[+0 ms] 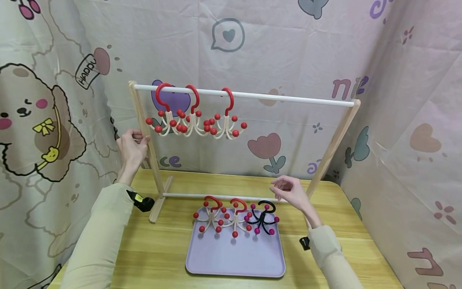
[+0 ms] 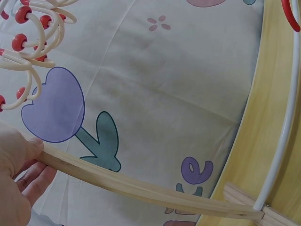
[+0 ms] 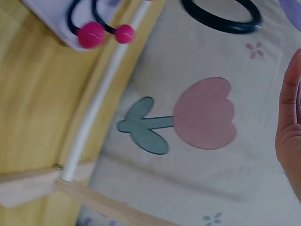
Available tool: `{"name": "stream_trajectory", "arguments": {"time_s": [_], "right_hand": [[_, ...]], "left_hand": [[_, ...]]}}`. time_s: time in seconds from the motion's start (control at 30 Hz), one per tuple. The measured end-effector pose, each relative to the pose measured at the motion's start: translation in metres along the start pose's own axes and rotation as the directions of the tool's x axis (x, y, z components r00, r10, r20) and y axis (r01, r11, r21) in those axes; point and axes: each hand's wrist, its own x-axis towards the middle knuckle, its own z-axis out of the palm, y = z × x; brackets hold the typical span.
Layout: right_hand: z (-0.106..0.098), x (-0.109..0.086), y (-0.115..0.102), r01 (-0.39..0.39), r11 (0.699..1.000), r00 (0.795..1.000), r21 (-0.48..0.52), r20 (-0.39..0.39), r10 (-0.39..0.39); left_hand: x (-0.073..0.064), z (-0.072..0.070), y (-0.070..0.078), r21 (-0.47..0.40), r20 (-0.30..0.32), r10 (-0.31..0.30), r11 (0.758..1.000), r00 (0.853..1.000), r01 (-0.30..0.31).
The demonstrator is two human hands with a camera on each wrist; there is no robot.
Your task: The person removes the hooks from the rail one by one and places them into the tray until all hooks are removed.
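My left hand [image 1: 132,147] grips the left wooden post [image 2: 117,186] of a hanging rack, thumb on one side and fingers on the other. Three cream hooks with red balls and red curved tops [image 1: 226,124] hang from the rack's white upper rod [image 1: 288,98], bunched toward its left half. A lilac tray [image 1: 234,259] on the table carries two more red-topped hooks [image 1: 236,218] and one black hook with magenta balls [image 1: 262,218]. Up and to the right of the black hook, my right hand [image 1: 290,193] hovers with loosely bent fingers and nothing in them.
A lower white rod [image 1: 202,196] joins the rack's legs just behind the tray. The right wooden post [image 1: 333,146] slants up beyond my right hand. Printed curtains [image 1: 231,64] enclose the wooden table [image 1: 159,257] at the back and sides.
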Motion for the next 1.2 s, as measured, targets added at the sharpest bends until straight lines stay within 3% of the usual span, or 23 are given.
{"name": "stream_trajectory", "arguments": {"time_s": [0.27, 0.6, 0.87, 1.2], "right_hand": [[-0.012, 0.023, -0.025, 0.050, 0.999, 0.999, -0.020, -0.001, -0.050], [-0.013, 0.059, -0.062, 0.038, 0.996, 0.998, -0.081, -0.052, -0.042], [-0.011, 0.089, -0.103, 0.112, 0.987, 0.991, -0.113, -0.064, -0.119], [-0.005, 0.126, -0.122, 0.140, 0.986, 0.981, -0.088, -0.124, -0.150]], "left_hand": [[-0.001, 0.000, 0.000, 0.016, 0.006, -0.013, 1.000, 1.000, 0.013], [0.000, -0.001, 0.001, 0.015, 0.009, -0.015, 1.000, 1.000, 0.015], [-0.001, -0.001, 0.004, 0.007, 0.007, -0.012, 1.000, 1.000, 0.012], [-0.001, -0.002, 0.003, 0.007, 0.015, -0.015, 1.000, 1.000, 0.015]]}}
